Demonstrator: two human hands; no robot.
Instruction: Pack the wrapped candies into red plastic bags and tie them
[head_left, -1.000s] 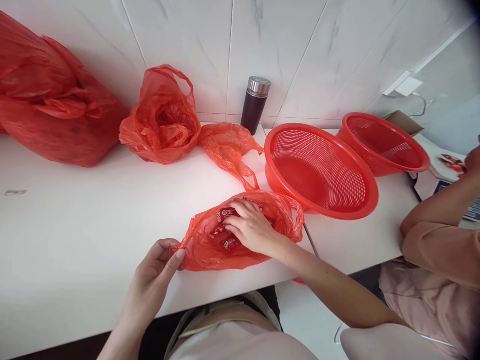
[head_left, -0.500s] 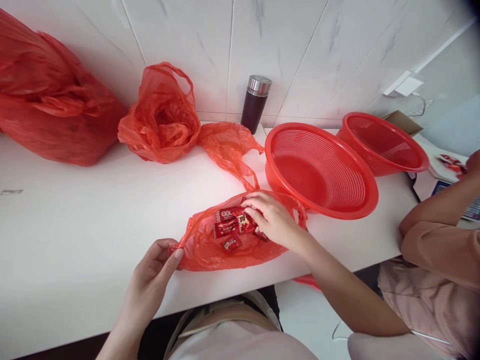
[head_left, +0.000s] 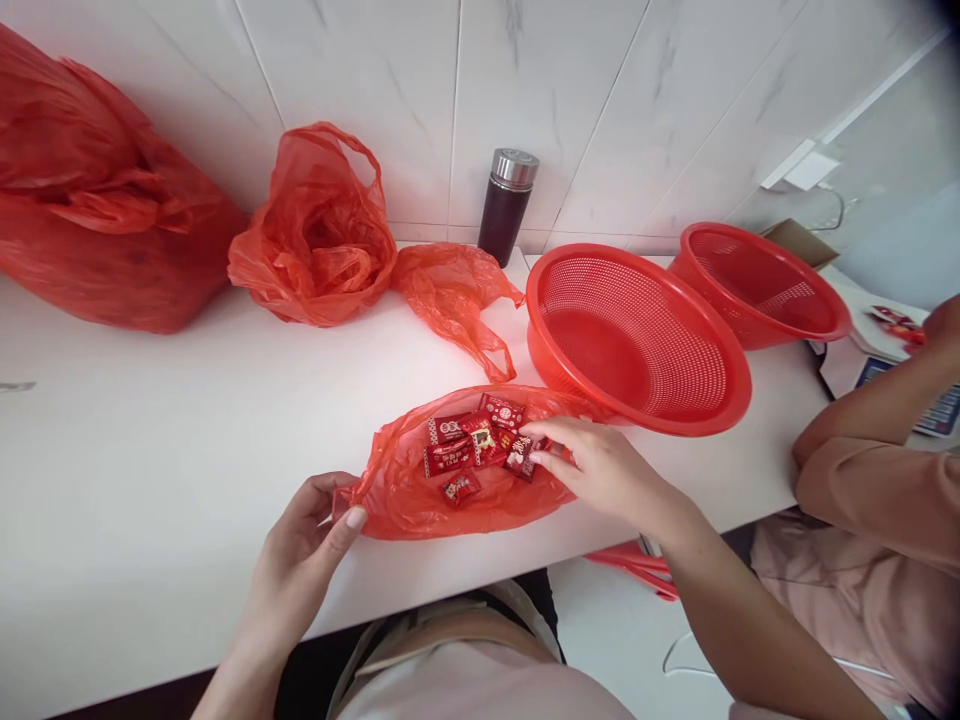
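Note:
A thin red plastic bag (head_left: 405,500) lies spread on the white table with its mouth wide. Several red wrapped sweets (head_left: 450,458) rest inside it, some overlapping. At the bag's left end, my left hand (head_left: 307,530) is closed, pinching the rim between thumb and fingers. My right hand (head_left: 600,468) is over the bag's right side, fingers a little apart. Its fingertips are beside the rightmost sweet (head_left: 520,457); whether they touch it I cannot tell. Nothing shows in this hand.
Two red plastic colanders (head_left: 637,420) stand behind and right. A dark flask (head_left: 501,215), a flat red bag (head_left: 450,300), an upright red bag (head_left: 315,265) and a large full bag (head_left: 112,240) line the wall. A co-worker's arm (head_left: 877,400) is at right.
My right hand has moved right, off the sweets, uncovering those at the back and right. My left hand keeps its pinch on the bag's rim.

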